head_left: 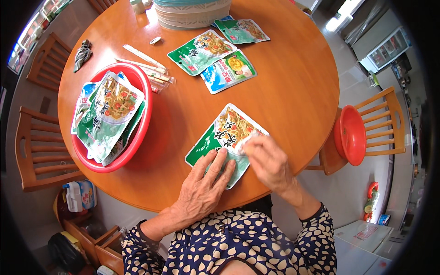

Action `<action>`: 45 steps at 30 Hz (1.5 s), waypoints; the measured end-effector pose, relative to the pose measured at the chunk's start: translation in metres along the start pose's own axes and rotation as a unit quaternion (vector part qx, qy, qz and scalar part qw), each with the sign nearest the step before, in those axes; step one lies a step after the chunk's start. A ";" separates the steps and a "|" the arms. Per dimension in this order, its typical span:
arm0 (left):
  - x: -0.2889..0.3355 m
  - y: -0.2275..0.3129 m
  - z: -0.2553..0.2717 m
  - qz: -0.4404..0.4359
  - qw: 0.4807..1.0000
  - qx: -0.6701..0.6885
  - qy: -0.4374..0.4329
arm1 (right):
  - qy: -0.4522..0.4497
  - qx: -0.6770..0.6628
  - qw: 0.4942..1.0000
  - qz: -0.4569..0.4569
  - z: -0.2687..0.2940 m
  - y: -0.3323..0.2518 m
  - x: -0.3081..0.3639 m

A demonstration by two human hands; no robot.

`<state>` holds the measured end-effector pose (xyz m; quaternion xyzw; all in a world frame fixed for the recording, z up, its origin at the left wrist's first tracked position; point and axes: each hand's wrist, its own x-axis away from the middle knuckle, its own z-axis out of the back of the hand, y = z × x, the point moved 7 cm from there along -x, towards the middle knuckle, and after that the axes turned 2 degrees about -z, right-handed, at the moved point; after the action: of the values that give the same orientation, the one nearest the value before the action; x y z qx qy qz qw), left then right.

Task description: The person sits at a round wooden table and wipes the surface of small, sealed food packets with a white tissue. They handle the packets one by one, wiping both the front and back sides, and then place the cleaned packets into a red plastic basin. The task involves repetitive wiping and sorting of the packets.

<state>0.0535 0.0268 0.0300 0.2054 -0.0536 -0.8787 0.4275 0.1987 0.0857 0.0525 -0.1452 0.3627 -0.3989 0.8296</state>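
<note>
A flat green food pouch [205,147] with a picture of shredded food lies at the near edge of the round wooden table. My left hand [201,185] rests on its lower part, fingers spread and flat. Over the pouch's right side, my right hand [270,165] pinches a small crumpled white tissue [246,141] against the surface; much of the tissue is hidden by the fingers.
At the left, a red basin [147,98] holds several similar pouches. Farther back lie more pouches [201,52], wrapped chopsticks [144,57], a dark crumpled bag [83,56] and a pale basket [192,16]. A red bowl [352,133] sits on a chair at right.
</note>
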 end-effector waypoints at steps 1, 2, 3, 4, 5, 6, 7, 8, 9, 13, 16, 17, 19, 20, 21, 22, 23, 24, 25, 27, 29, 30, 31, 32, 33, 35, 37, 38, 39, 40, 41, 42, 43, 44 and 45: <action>0.000 0.000 0.000 -0.001 1.000 -0.001 0.001 | 0.013 0.018 1.000 -0.014 0.001 0.007 -0.006; -0.001 0.001 0.001 -0.003 1.000 0.003 0.003 | 0.027 0.007 0.999 -0.034 0.003 0.014 -0.013; -0.001 0.001 0.002 -0.004 1.000 0.008 0.004 | 0.038 0.009 0.998 -0.041 0.003 0.018 -0.016; -0.001 0.002 0.003 -0.006 1.000 0.012 0.006 | 0.050 0.010 0.998 -0.049 0.003 0.020 -0.019; -0.002 0.001 0.004 0.000 1.000 0.022 0.013 | 0.059 0.010 0.997 -0.055 0.002 0.022 -0.020; -0.002 0.001 0.006 0.005 0.999 0.032 0.019 | 0.056 0.006 0.997 -0.060 0.001 0.023 -0.020; -0.003 0.000 0.007 0.011 0.999 0.042 0.026 | 0.048 0.008 0.998 -0.037 0.000 0.017 -0.018; -0.001 -0.001 0.008 0.021 0.998 0.055 0.033 | 0.037 0.007 0.999 -0.013 -0.004 0.009 -0.015; 0.002 -0.002 0.009 0.031 0.996 0.067 0.040 | 0.027 0.006 1.000 0.011 -0.008 0.002 -0.011; 0.006 0.003 0.014 -0.059 0.994 0.063 0.070 | -0.021 -0.033 0.998 0.048 -0.023 -0.022 0.001; 0.007 0.004 0.016 -0.060 0.992 0.053 0.096 | -0.040 -0.011 0.998 0.045 -0.024 -0.016 -0.015; 0.006 0.005 0.016 -0.061 0.992 0.049 0.100 | -0.044 0.000 0.998 0.041 -0.024 -0.014 -0.022; 0.007 0.005 0.017 -0.061 0.992 0.050 0.099 | -0.020 0.039 0.998 0.038 -0.026 -0.013 -0.037; 0.007 0.005 0.017 -0.060 0.992 0.050 0.099 | -0.021 0.055 0.998 0.030 -0.028 -0.010 -0.043; 0.007 0.006 0.017 -0.059 0.992 0.049 0.099 | -0.023 0.070 0.997 0.022 -0.030 -0.007 -0.048; 0.007 0.006 0.018 -0.060 0.992 0.047 0.100 | -0.024 0.075 0.997 0.013 -0.034 -0.006 -0.052; 0.007 0.006 0.017 -0.059 0.992 0.045 0.100 | -0.033 0.080 0.996 0.027 -0.038 -0.010 -0.054; 0.007 0.006 0.017 -0.059 0.992 0.044 0.099 | -0.042 0.085 0.995 0.042 -0.043 -0.014 -0.055; 0.007 0.006 0.017 -0.062 0.992 0.042 0.103 | -0.051 0.090 0.993 0.055 -0.047 -0.017 -0.057; 0.009 0.006 0.018 -0.064 0.991 0.040 0.106 | -0.093 0.070 0.990 0.075 -0.054 -0.029 -0.056; 0.009 0.006 0.018 -0.065 0.991 0.036 0.112 | -0.134 0.027 0.987 0.081 -0.057 -0.038 -0.055; 0.010 0.006 0.019 -0.066 0.991 0.034 0.116 | -0.158 -0.021 0.984 0.084 -0.061 -0.038 -0.052; 0.011 0.006 0.017 -0.061 0.991 0.044 0.107 | -0.168 -0.045 0.981 0.089 -0.064 -0.038 -0.048; 0.012 0.006 0.015 -0.057 0.992 0.052 0.099 | -0.176 -0.069 0.978 0.094 -0.066 -0.039 -0.044; 0.012 0.005 0.013 -0.053 0.993 0.061 0.090 | -0.183 -0.092 0.974 0.100 -0.067 -0.039 -0.041; 0.010 0.005 0.014 -0.051 0.994 0.055 0.085 | -0.176 -0.074 0.975 0.117 -0.062 -0.031 -0.043; 0.008 0.003 0.013 -0.043 0.995 0.053 0.074 | -0.150 -0.020 0.981 0.125 -0.051 -0.018 -0.051; 0.006 0.001 0.012 -0.037 0.996 0.053 0.066 | -0.138 0.027 0.983 0.114 -0.045 -0.005 -0.056; 0.005 0.000 0.012 -0.032 0.996 0.054 0.058 | -0.090 0.015 0.988 0.121 -0.033 -0.001 -0.061; 0.005 -0.005 0.010 -0.002 0.998 0.046 0.033 | -0.094 0.021 0.990 0.103 -0.027 0.005 -0.059; 0.004 -0.014 0.014 0.033 0.999 0.024 0.036 | -0.098 0.027 0.991 0.083 -0.023 0.011 -0.055; 0.002 -0.024 0.019 0.066 0.997 0.003 0.039 | -0.099 0.015 0.994 0.048 -0.018 0.016 -0.049; 0.002 -0.034 0.024 0.099 0.994 -0.018 0.042 | -0.100 0.003 0.995 0.012 -0.013 0.018 -0.042; 0.002 -0.041 0.023 0.116 0.992 -0.025 0.035 | -0.099 -0.008 0.995 -0.025 -0.008 0.020 -0.033; 0.002 -0.041 0.029 0.136 0.987 -0.045 0.071 | -0.087 0.000 0.996 -0.037 -0.005 0.017 -0.026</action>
<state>0.0108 0.0493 0.0443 0.2388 -0.0106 -0.7970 0.5546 0.1933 0.1169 0.0524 -0.1922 0.2836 -0.4149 0.8429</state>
